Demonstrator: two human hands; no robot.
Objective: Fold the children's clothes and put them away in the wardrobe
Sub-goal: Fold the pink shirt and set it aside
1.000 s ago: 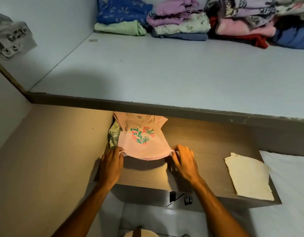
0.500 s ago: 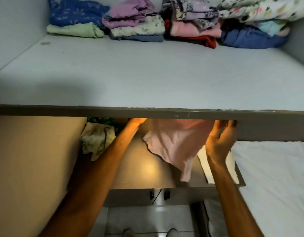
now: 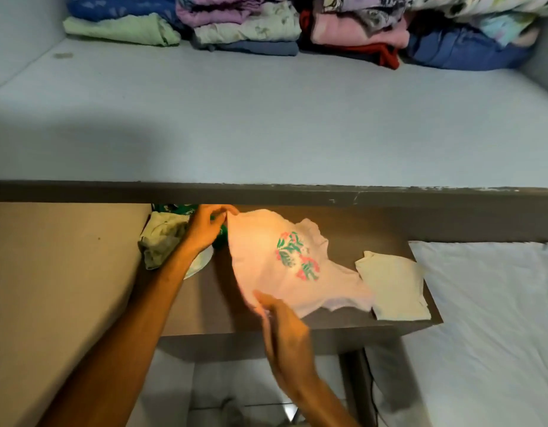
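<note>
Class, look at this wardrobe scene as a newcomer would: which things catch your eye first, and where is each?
First, the pink shirt with a floral print, spread over the brown lower shelf at centre, held by the left hand at its far corner and the right hand at its near edge. Next, the row of folded clothes along the back of the upper shelf.

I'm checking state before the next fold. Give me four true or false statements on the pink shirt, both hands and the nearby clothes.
1. Both hands hold the pink shirt. True: left hand at its far edge, right hand at its near edge.
2. The shirt's print faces down. False: the print faces up.
3. The cream garment lies right of the shirt. True.
4. The upper shelf holds no clothes. False: folded clothes line its back.
</note>
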